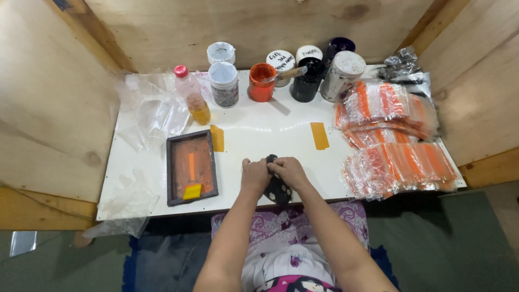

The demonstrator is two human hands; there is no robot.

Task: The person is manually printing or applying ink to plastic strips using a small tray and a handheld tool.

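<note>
My left hand (pixel 254 174) and my right hand (pixel 289 170) meet at the front middle of the white table (pixel 270 135). Both are closed on a small black cloth-like thing (pixel 277 189) that hangs down between them over the table's front edge. To the left of my left hand lies a dark framed printing screen (pixel 190 165) with an orange-stained mesh. A yellow squeegee block (pixel 192 191) rests on its near end.
Stacks of clear bags with orange strips (pixel 394 140) fill the right side. Jars of ink stand along the back, one orange (pixel 262 81), with a plastic bottle (pixel 192 94). Two orange tape marks (pixel 319 135) sit mid-table. Clear plastic sheets (pixel 148 111) lie left. Wooden walls enclose the table.
</note>
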